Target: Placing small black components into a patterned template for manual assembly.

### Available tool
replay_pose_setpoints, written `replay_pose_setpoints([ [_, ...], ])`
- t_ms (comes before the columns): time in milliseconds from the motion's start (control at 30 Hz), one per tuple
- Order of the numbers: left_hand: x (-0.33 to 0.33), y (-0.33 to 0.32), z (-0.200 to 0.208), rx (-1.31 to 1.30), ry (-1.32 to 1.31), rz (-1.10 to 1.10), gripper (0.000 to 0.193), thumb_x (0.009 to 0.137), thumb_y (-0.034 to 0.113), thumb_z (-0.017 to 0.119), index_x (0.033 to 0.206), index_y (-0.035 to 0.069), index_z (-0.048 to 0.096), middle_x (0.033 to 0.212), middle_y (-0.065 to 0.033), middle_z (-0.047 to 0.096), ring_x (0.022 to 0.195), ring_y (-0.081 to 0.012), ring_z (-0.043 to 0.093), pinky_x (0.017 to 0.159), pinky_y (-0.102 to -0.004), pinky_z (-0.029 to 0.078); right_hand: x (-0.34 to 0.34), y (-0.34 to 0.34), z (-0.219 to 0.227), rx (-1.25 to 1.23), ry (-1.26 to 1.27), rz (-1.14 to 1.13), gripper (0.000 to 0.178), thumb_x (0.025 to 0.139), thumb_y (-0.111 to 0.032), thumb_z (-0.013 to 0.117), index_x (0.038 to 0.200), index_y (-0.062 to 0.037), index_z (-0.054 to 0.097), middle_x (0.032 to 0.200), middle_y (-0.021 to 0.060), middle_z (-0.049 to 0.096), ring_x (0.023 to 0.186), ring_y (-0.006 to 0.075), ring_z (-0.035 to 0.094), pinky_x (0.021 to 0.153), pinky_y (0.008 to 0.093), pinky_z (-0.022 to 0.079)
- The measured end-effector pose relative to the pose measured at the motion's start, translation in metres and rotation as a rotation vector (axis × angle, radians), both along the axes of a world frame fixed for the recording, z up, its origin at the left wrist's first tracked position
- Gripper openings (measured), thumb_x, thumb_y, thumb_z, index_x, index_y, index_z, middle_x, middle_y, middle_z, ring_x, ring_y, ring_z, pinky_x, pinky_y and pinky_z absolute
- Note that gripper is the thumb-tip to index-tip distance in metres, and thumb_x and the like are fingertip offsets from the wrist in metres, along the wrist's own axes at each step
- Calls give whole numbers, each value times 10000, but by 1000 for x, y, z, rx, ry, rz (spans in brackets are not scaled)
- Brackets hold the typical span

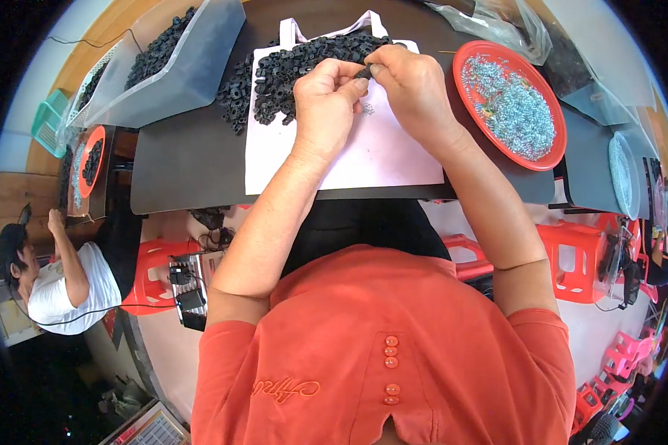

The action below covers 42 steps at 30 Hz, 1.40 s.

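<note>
Above a pale pink tote bag point(289, 167) spread flat on the dark table, my two hands meet at one small black part point(363, 73). My left hand point(328, 100) pinches it between thumb and fingers. From the other side my right hand point(409, 81) also has its fingertips closed on it. Just beyond lies a heap of small black parts point(282, 85), spilling off the bag's left side. A few tiny shiny pieces point(367, 108) lie on the bag between my hands. At my right, a red plate point(464, 93) holds many small silvery-blue pieces.
A translucent bin point(200, 67) of black parts stands at the left, with a green basket point(50, 122) farther out. Clear plastic bags point(497, 30) lie at the far right. A person in a white shirt point(81, 285) sits at the left. Red stools point(571, 252) stand below the table.
</note>
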<state>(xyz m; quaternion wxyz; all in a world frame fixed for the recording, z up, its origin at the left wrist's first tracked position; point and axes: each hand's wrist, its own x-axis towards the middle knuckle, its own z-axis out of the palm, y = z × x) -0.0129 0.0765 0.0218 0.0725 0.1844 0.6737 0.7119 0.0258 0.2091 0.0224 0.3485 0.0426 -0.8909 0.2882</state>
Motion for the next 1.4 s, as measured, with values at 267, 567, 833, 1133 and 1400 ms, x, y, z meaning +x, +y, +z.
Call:
replay_pose_setpoints([
  [267, 0, -1, -2, 19, -39, 7, 58, 814, -39, 642, 872, -33, 640, 694, -40, 628, 549, -72, 534, 488, -221, 428, 2, 2, 6, -103, -127, 54, 134, 817, -105, 535, 842, -28, 641, 792, 174, 660, 749, 368, 637, 673, 463, 494],
  [567, 1, 0, -9, -47, 100, 40, 48, 841, -12, 645, 889, -15, 651, 699, -33, 629, 552, -69, 527, 493, -211, 421, 1, -10, -4, -68, 17, -58, 118, 828, -95, 551, 856, -32, 647, 776, 173, 663, 715, 364, 644, 649, 453, 505],
  [833, -2, 2, -17, -99, 221, 72, 31, 838, -19, 637, 867, -11, 647, 688, -28, 617, 552, -69, 534, 479, -220, 426, 2, -3, 3, -103, -125, 20, 136, 822, -93, 547, 845, -27, 664, 745, 193, 655, 707, 368, 645, 643, 454, 504],
  [1133, 1, 1, -16, -142, 257, 97, 36, 828, -16, 638, 863, -16, 645, 691, -36, 622, 555, -73, 542, 484, -222, 435, 2, -6, -1, 153, -63, -66, 80, 765, -89, 587, 804, -21, 604, 800, 187, 664, 726, 369, 658, 639, 453, 517],
  [1400, 4, 1, -16, -159, 234, 112, 27, 794, -18, 638, 812, -38, 631, 679, -75, 631, 597, -108, 563, 550, -262, 449, 5, -15, -11, 237, 30, -117, 109, 712, -101, 627, 770, -28, 571, 756, 172, 632, 662, 354, 641, 598, 437, 515],
])
